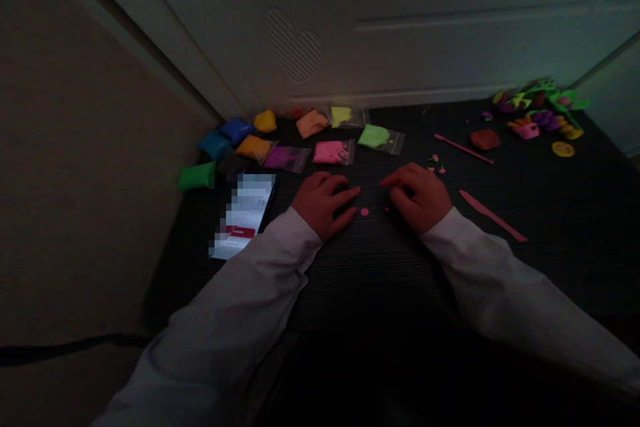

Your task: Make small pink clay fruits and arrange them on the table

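I'm seeing pink disc (pixel 365 212) lying flat on worktop (pixel 350 280) | pink bead (pixel 387 209) sitting unflattened at disc's 3 o'clock | left hand (pixel 323 207) spreading fingers, gripping nothing visible | right hand (pixel 423 200) curling fingers, hold unclear

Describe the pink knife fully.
The pink knife is slim, one-coloured and plastic-looking, with a bladelike, tapered far end and a slightly flared near end. It looks whole, though dim light hides fine detail. It lies flat on the dark table, right of the right hand, slanting from far left to near right. Only the table touches it.
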`<state>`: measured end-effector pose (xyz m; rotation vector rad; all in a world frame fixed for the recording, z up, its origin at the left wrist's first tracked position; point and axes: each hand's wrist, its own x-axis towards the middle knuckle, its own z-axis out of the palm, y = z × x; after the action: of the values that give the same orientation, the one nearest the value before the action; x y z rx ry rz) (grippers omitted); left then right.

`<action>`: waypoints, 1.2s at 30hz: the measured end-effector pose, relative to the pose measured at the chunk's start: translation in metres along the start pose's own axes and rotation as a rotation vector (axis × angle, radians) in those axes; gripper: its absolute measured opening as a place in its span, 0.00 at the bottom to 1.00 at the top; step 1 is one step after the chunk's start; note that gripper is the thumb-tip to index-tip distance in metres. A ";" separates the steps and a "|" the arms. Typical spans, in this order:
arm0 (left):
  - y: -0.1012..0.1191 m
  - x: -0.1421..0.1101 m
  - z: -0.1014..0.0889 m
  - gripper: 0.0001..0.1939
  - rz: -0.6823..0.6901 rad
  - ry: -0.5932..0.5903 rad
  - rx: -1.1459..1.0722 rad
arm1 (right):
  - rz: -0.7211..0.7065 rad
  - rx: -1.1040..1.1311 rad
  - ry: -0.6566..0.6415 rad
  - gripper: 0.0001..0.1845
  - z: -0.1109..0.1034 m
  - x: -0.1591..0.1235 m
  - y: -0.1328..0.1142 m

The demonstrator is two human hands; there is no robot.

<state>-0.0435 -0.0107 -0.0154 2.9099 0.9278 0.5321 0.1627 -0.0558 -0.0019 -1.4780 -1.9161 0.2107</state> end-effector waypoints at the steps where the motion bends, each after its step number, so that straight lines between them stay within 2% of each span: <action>1: 0.000 0.000 -0.001 0.21 -0.008 -0.002 -0.016 | 0.001 0.001 0.002 0.10 0.000 0.000 0.000; 6: -0.001 0.002 -0.002 0.25 -0.038 0.009 -0.063 | 0.005 0.000 -0.003 0.10 0.000 0.000 0.000; 15: -0.003 0.000 0.000 0.19 -0.015 0.047 -0.055 | 0.014 0.003 -0.014 0.10 0.000 0.000 0.000; 36: -0.002 0.001 -0.002 0.15 -0.015 0.086 -0.071 | 0.030 0.003 -0.040 0.10 0.000 0.000 -0.001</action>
<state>-0.0447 -0.0086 -0.0132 2.8347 0.9202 0.6802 0.1618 -0.0565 -0.0009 -1.5118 -1.9252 0.2584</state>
